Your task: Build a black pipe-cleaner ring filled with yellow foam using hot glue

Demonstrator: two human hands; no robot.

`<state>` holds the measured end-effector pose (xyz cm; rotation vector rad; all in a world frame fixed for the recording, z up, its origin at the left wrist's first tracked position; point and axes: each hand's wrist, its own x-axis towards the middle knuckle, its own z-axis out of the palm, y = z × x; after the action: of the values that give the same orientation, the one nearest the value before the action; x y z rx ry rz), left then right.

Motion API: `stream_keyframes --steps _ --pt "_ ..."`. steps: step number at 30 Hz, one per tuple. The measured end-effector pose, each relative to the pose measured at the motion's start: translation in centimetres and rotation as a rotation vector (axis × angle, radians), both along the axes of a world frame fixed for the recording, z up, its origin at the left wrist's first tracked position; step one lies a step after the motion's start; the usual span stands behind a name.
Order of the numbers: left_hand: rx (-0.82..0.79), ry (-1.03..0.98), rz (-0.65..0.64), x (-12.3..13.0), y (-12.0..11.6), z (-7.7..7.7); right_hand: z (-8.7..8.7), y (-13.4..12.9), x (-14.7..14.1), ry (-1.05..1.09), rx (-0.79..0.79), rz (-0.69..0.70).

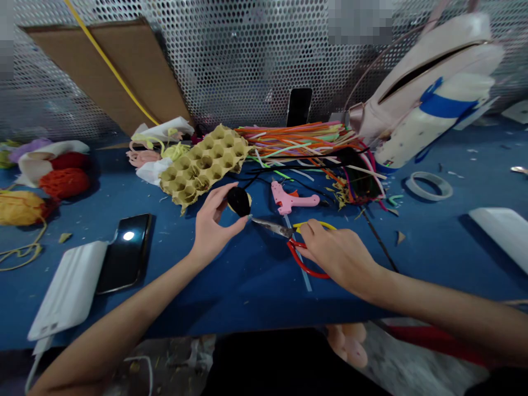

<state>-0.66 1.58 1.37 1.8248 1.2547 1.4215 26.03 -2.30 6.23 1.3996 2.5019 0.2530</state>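
Observation:
My left hand (214,225) is closed on a small black round piece (238,202) with a pale edge, held between thumb and fingers above the blue table. My right hand (336,250) grips scissors (274,226) with red and yellow handles. Their blades point left, with the tips close to my left thumb and the black piece; whether they touch is unclear. Just behind the scissors lies a pink glue gun (291,199) with a clear glue stick near its lower end. An egg carton (206,165) rests behind my left hand.
Colourful stems (297,140) lie at the back, beside a white bottle (429,121) and bag (437,66). A phone (126,253) and power bank (70,289) are left. Yarn (66,184) sits far left. A tape roll (429,186) and white box (503,234) are right.

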Motion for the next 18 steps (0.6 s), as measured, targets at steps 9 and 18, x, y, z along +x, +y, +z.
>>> stream_keyframes --steps 9,18 --pt "0.016 0.016 0.014 -0.24 0.26 -0.19 0.54 0.26 0.83 -0.009 0.017 0.050" --pt "0.021 0.017 -0.001 -0.18 0.21 -0.14 0.04 0.57 0.76 0.012 0.010 0.043"
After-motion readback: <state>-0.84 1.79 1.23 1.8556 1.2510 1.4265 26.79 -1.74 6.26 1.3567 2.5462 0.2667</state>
